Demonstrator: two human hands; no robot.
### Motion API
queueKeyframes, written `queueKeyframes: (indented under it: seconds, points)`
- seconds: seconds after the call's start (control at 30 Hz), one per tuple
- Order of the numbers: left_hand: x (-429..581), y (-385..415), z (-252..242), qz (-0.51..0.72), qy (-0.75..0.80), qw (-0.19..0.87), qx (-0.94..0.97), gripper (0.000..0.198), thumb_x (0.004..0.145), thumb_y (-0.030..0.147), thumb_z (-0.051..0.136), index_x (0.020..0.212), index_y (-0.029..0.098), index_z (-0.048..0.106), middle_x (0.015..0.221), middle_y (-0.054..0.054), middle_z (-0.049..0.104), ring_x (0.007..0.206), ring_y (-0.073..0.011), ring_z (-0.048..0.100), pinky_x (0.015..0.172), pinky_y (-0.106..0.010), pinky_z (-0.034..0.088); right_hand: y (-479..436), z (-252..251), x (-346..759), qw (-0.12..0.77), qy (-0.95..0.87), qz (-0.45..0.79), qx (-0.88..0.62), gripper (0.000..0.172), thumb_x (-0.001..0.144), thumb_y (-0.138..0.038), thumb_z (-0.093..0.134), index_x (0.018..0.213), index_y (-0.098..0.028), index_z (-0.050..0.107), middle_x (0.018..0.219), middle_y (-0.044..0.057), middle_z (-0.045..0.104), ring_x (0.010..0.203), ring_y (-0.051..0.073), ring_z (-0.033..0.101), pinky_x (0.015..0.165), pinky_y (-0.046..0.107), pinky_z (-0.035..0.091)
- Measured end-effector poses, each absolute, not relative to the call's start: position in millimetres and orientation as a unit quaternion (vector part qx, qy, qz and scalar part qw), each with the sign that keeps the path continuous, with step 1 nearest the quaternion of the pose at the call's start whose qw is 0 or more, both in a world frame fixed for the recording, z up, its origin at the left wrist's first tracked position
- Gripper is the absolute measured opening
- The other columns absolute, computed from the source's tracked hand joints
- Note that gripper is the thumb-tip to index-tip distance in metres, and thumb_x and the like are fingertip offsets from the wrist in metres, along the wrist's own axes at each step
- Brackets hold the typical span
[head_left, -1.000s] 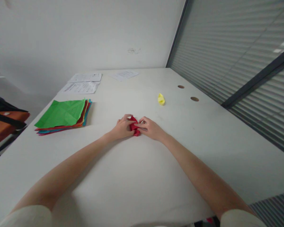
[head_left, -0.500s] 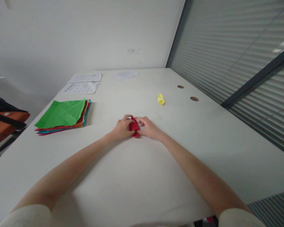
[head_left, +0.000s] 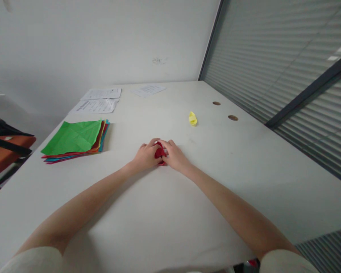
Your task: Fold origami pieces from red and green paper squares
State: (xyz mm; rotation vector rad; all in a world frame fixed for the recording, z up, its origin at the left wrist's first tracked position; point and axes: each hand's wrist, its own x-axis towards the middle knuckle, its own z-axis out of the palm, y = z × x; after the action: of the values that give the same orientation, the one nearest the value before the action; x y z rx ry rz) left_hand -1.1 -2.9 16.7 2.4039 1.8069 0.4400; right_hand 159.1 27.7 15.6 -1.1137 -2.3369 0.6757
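Note:
A small piece of folded red paper (head_left: pixel 159 152) is held between my two hands, just above or on the white table; its shape is largely covered by fingers. My left hand (head_left: pixel 146 154) grips its left side, fingers curled over the top and thumb below. On the right side, my right hand (head_left: pixel 174 155) has its fingers and thumb closed around the paper, close against the left fingertips. Farther back to the right lies a small folded yellow paper piece (head_left: pixel 192 118), touched by neither hand.
To the left is a stack of coloured paper sheets, a creased green sheet (head_left: pixel 74 137) on top. Printed papers (head_left: pixel 98 105) and another sheet (head_left: pixel 148 90) lie at the back by the wall. Two round holes (head_left: pixel 233 118) pierce the table (head_left: pixel 165 212) near the blinds. An orange chair (head_left: pixel 10 151) stands left.
My right hand has moved slightly left, closer to my left hand, and now covers more of the red paper. The yellow piece and the sheet stack remain in place.

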Motion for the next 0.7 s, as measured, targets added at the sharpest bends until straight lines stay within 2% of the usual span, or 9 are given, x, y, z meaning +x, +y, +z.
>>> queueKeyframes:
  seconds: [0.1, 0.27, 0.4, 0.47, 0.57, 0.63, 0.7]
  points:
    - [-2, -3, 17, 0.143, 0.601, 0.038, 0.785, 0.032, 0.076, 0.031, 0.063, 0.106, 0.020, 0.062, 0.143, -0.010, 0.047, 0.097, -0.0255, 0.066, 0.091, -0.043, 0.047, 28, 14, 160, 0.244, -0.852, 0.250, -0.391, 0.064, 0.075, -0.001, 0.055, 0.134, -0.025, 0.047, 0.106, 0.004, 0.051, 0.083, 0.014, 0.057, 0.084, 0.029, 0.049]
    - [-2, -5, 16, 0.138, 0.605, 0.032, 0.783, 0.039, 0.077, 0.029, 0.062, 0.115, 0.020, 0.059, 0.143, -0.010, 0.047, 0.096, -0.0250, 0.067, 0.092, -0.042, 0.047, 25, 12, 159, 0.257, -0.871, 0.209, -0.362, 0.060, 0.078, -0.002, 0.054, 0.134, -0.023, 0.048, 0.110, 0.007, 0.050, 0.093, 0.017, 0.057, 0.092, 0.033, 0.047]
    - [-3, -4, 18, 0.142, 0.602, 0.045, 0.784, 0.037, 0.078, 0.030, 0.061, 0.115, 0.021, 0.060, 0.145, -0.009, 0.046, 0.098, -0.0239, 0.066, 0.095, -0.042, 0.046, 27, 10, 159, 0.264, -0.872, 0.207, -0.356, 0.057, 0.078, -0.001, 0.054, 0.130, -0.023, 0.050, 0.110, 0.006, 0.051, 0.092, 0.016, 0.057, 0.091, 0.033, 0.048]
    - [-6, -1, 19, 0.156, 0.596, 0.067, 0.785, 0.033, 0.078, 0.035, 0.062, 0.109, 0.023, 0.064, 0.143, -0.007, 0.047, 0.107, -0.0247, 0.062, 0.096, -0.041, 0.045, 31, 10, 162, 0.281, -0.862, 0.218, -0.360, 0.047, 0.079, -0.001, 0.054, 0.121, -0.023, 0.056, 0.107, 0.005, 0.051, 0.086, 0.015, 0.058, 0.087, 0.031, 0.049]
    - [-13, 6, 16, 0.189, 0.581, 0.122, 0.782, 0.029, 0.076, 0.045, 0.066, 0.098, 0.027, 0.069, 0.129, -0.004, 0.057, 0.120, -0.0258, 0.052, 0.096, -0.039, 0.045, 43, 10, 172, 0.304, -0.840, 0.256, -0.371, 0.020, 0.081, -0.005, 0.057, 0.094, -0.019, 0.062, 0.095, 0.002, 0.053, 0.078, 0.012, 0.058, 0.077, 0.027, 0.050]
    - [-16, 9, 13, 0.210, 0.589, 0.135, 0.769, 0.027, 0.074, 0.045, 0.068, 0.095, 0.028, 0.071, 0.121, -0.004, 0.059, 0.117, -0.0252, 0.051, 0.097, -0.040, 0.044, 51, 12, 181, 0.299, -0.833, 0.287, -0.366, 0.009, 0.078, -0.009, 0.064, 0.080, -0.018, 0.062, 0.086, 0.001, 0.053, 0.077, 0.013, 0.058, 0.073, 0.027, 0.050]
    - [-18, 9, 10, 0.229, 0.609, 0.111, 0.751, 0.024, 0.075, 0.045, 0.068, 0.089, 0.026, 0.072, 0.122, -0.007, 0.056, 0.114, -0.0259, 0.051, 0.097, -0.043, 0.041, 57, 13, 188, 0.294, -0.831, 0.309, -0.356, 0.008, 0.076, -0.012, 0.069, 0.075, -0.017, 0.063, 0.084, 0.001, 0.055, 0.078, 0.013, 0.058, 0.073, 0.027, 0.050]
